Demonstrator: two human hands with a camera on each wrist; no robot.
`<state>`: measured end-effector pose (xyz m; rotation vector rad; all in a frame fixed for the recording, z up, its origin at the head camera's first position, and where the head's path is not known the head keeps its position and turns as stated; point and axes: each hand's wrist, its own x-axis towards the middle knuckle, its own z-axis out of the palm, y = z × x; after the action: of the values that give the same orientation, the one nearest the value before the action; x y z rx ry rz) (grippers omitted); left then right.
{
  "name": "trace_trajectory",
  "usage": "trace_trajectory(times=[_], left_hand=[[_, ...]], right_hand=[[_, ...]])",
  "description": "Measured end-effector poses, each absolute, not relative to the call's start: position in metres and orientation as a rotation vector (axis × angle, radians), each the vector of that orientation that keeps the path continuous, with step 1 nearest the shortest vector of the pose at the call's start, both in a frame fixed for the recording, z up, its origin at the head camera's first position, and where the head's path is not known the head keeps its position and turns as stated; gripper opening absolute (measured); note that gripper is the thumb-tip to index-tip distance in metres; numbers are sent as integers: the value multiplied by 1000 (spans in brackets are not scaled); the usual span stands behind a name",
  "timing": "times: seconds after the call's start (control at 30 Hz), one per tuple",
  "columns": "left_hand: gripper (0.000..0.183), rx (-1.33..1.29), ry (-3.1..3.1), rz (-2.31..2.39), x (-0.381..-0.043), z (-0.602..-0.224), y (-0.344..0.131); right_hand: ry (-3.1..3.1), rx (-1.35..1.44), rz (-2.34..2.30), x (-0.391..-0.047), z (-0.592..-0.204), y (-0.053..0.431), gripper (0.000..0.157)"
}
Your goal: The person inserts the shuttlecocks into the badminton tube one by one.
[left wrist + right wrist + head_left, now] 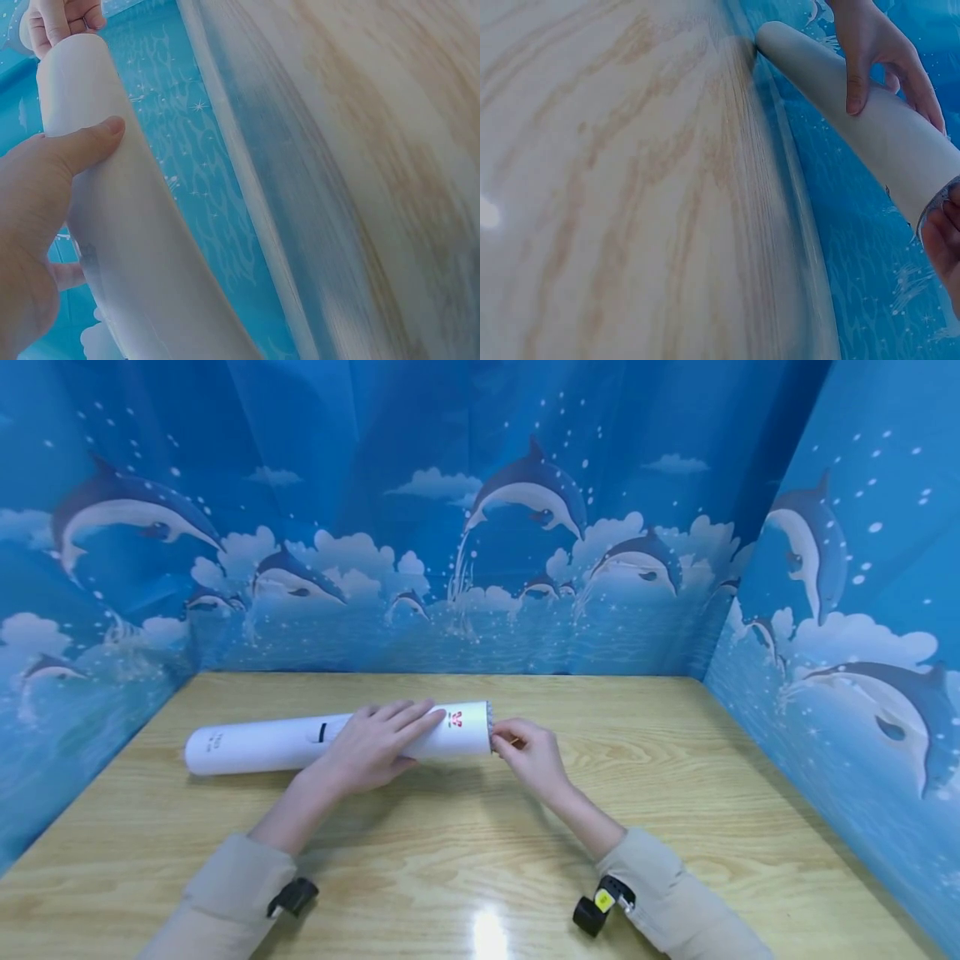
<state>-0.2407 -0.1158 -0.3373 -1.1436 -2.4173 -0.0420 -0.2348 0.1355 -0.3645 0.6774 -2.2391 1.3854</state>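
Note:
A long white tube point(262, 745) is held sideways, close over the wooden table, with a red logo near its right end and a small slot with a black mark on its side. My left hand point(375, 745) lies over the tube and grips it right of the middle; in the left wrist view its thumb point(97, 144) crosses the white wall. The right hand point(531, 756) has its bent fingers and thumb pinched at the tube's right end, right at the patterned rim point(932, 202). A tiny orange bit shows by those fingertips; what it belongs to is hidden.
Under the tube spreads a light wood-grain table point(450, 843). Blue dolphin-printed curtains point(420, 527) stand along its back and sides. A black strapped device point(294, 897) sits at the left wrist and another point(600, 906) at the right wrist.

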Motion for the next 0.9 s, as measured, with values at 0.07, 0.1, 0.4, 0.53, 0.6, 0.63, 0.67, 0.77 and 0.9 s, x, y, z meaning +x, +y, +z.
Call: trace_trajectory(times=[0.07, 0.1, 0.4, 0.53, 0.6, 0.63, 0.67, 0.77, 0.9], left_hand=[[83, -1143, -2414, -45, -241, -337, -116], [83, -1143, -2412, -47, -241, -337, -116], [82, -1146, -2405, -54, -240, -338, -117], [82, -1146, -2407, -60, -240, -337, -117], [82, -1147, -2408, -61, -240, -338, -117], [82, -1148, -2410, -61, -240, -338, -117], [82, -1149, -2412, -60, -240, -338, -117], [82, -1150, -2418, -59, -240, -338, -117], [82, -1151, -2419, -54, -241, -339, -117]], right_hand=[[-2251, 681, 1374, -234, -363, 135, 11], [-2260, 679, 1367, -234, -363, 134, 11], [-2329, 651, 1373, -232, -361, 134, 13], [-2354, 674, 1392, -232, -361, 135, 13], [-2370, 686, 1392, -232, -361, 136, 13], [-2380, 695, 1388, -231, -362, 137, 14], [-2390, 698, 1385, -231, -362, 137, 14], [-2423, 698, 1377, -230, -362, 139, 14], [-2462, 687, 1395, -229, -360, 140, 15]])
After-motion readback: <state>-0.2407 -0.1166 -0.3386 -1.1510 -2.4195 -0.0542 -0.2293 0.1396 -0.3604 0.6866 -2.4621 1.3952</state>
